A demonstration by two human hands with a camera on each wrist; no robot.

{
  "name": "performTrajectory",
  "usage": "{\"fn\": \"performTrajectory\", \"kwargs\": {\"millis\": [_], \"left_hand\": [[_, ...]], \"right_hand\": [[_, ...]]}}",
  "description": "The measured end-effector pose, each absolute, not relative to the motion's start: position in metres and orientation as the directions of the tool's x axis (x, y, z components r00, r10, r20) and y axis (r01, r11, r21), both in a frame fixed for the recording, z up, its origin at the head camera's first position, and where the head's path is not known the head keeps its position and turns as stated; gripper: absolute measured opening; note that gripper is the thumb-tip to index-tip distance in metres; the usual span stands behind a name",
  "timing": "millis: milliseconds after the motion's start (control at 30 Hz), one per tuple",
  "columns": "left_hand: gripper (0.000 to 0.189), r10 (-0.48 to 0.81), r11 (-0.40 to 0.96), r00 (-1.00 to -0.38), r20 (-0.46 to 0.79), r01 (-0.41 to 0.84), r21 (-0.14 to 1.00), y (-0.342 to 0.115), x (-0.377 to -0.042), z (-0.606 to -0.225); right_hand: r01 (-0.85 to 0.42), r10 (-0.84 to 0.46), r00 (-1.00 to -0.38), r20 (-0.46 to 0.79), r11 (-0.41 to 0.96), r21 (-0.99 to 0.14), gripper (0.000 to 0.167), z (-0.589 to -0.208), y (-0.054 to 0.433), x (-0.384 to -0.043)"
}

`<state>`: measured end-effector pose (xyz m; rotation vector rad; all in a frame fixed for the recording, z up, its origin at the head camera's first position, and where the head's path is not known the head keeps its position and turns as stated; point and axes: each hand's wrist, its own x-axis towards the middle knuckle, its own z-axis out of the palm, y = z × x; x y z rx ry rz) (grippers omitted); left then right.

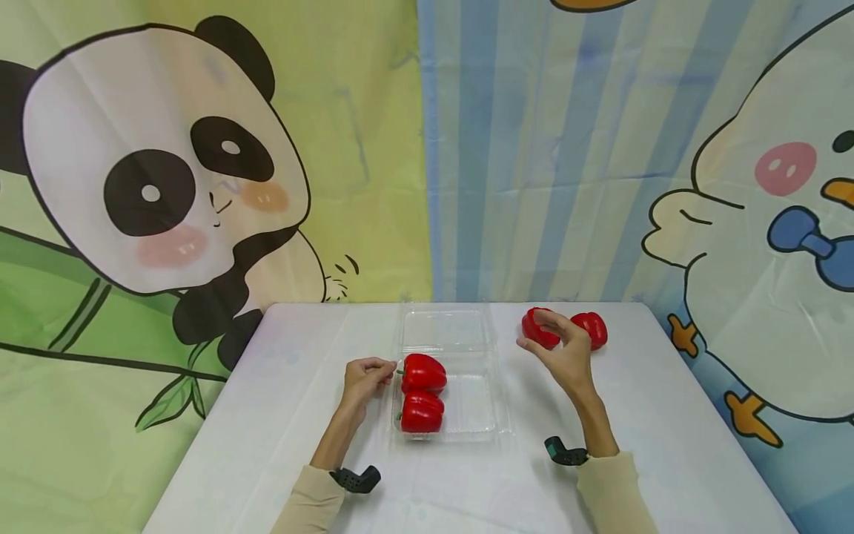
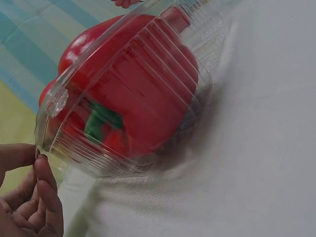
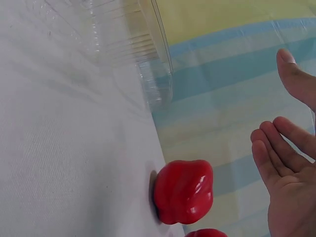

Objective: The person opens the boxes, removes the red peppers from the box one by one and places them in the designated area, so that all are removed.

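My left hand (image 1: 363,382) pinches the left rim of a clear plastic clamshell container (image 1: 470,404) between thumb and fingers. Inside its left half lie two red bell peppers, a rear one (image 1: 424,373) and a front one (image 1: 422,412), with green stems pointing left. The left wrist view shows a pepper (image 2: 148,84) through the ribbed wall. Over on the right, my right hand (image 1: 567,352) hovers with thumb and fingers spread apart and nothing between them. Nearest to it is a loose red bell pepper (image 3: 183,191), partly covered by the fingers in the head view.
Another red bell pepper (image 1: 591,331) lies at the back right of the white table (image 1: 300,348). The container's lid (image 1: 445,330) is folded back toward the rear edge. Behind the table hangs a printed curtain (image 1: 520,148) with cartoon animals.
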<state>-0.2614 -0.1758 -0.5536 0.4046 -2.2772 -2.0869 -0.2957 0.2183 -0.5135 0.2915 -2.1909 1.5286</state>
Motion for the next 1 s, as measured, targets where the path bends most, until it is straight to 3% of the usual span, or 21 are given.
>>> {"fn": "performTrajectory", "kwargs": {"millis": [333, 1000], "left_hand": [[0.027, -0.187, 0.059, -0.969, -0.164, -0.177, 0.982, -0.176, -0.265, -0.553], [0.021, -0.219, 0.074, -0.961, -0.167, -0.187, 0.980, -0.174, -0.263, -0.557]], "right_hand": [[-0.403, 0.004, -0.901, 0.433, 0.361, -0.841, 0.062, -0.512, 0.208, -0.292], [-0.463, -0.182, -0.886, 0.427, 0.297, -0.835, 0.059, -0.526, 0.180, -0.279]]}}
